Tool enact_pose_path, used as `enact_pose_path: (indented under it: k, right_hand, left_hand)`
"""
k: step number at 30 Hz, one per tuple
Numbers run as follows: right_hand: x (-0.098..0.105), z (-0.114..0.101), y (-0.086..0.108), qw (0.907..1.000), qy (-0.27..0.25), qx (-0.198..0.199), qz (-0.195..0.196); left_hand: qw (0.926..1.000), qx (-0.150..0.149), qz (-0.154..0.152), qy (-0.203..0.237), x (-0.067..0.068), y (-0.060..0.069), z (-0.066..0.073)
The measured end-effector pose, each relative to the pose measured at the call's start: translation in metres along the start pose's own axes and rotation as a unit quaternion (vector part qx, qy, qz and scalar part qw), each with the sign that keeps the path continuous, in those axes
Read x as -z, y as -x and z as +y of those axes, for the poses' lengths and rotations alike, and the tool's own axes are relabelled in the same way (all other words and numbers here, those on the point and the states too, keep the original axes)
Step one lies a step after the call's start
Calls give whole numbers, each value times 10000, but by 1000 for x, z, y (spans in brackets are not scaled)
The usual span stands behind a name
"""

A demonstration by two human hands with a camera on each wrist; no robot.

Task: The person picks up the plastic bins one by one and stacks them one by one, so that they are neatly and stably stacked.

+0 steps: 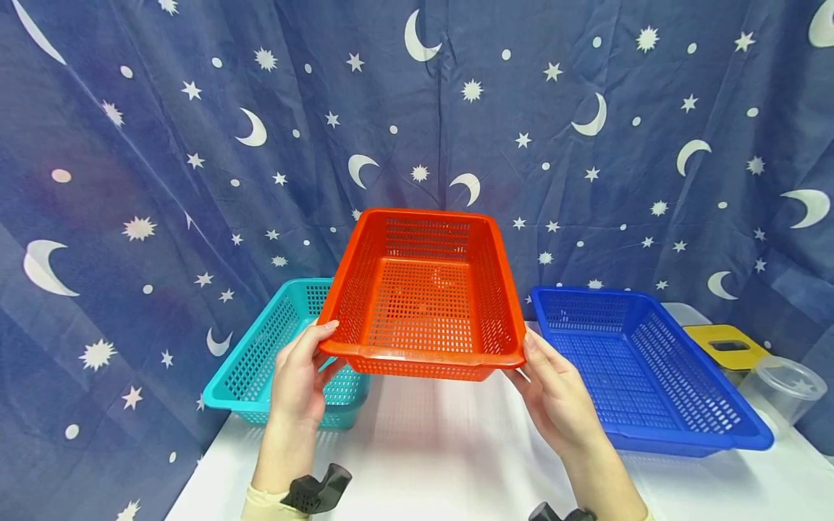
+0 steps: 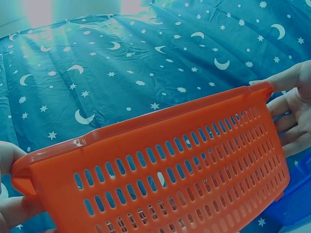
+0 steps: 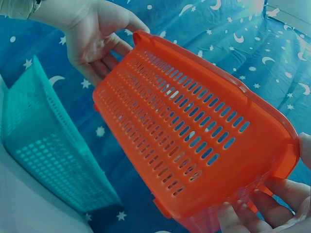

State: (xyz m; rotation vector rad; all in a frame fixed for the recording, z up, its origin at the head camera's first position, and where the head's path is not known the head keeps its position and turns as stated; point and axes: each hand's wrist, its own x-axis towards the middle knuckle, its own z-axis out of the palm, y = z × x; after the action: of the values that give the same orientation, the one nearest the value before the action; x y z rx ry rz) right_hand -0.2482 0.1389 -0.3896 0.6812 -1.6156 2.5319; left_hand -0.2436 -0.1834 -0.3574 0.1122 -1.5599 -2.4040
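Held up above the table by both hands is a red-orange plastic basket [image 1: 423, 304] with slotted walls and a perforated floor; nothing lies in it. My left hand [image 1: 301, 369] grips its near left corner, thumb over the rim and fingers beneath. At the near right corner, my right hand [image 1: 554, 391] grips in the same way. The left wrist view shows the near wall of the basket [image 2: 165, 165] with a hand at each end. In the right wrist view, the fingers [image 3: 272, 208] of the right hand curl under the basket's rim.
To the left stands a teal basket [image 1: 250, 362], partly hidden by the left hand. A blue basket [image 1: 651, 376] stands on the right. Beyond it are a yellow-lidded container [image 1: 726, 346] and a clear plastic cup [image 1: 785, 387]. A starry curtain [image 1: 469, 130] hangs behind the white table [image 1: 430, 449].
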Motion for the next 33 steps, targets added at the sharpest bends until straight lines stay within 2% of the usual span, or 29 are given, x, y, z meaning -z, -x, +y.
enact_pose_path:
  k: [2,4,7,11,15,19,26,33]
  right_hand:
    - [-1,1,-2,9999,-19,12,-105]
    - [-1,1,-3,10000,-71,-14,-48]
    - [-7,-1,-4,9987,-165,-157,458]
    - [-21,-4,-12,9899,-197,-361,1356]
    - [-31,-6,-21,9839,-230,-387,1729]
    - [-32,-7,-24,9853,-267,-256,1668]
    - [-32,0,-27,9928,-244,-110,1165]
    - [-37,6,-27,9929,-203,-140,1161]
  left_hand:
    - [10000,-41,35,-5,1,0,0]
    - [10000,-45,16,-33,3,0,-1]
    - [9999,-28,-44,-115,6,0,-3]
    - [9998,-50,-79,-168,9,0,-4]
    - [9999,-101,-58,-52,12,0,-2]
    - [9998,-123,-130,-6,13,0,1]
    - [9997,-228,-62,48,16,-4,7]
    - [9993,-336,18,176,21,-5,9]
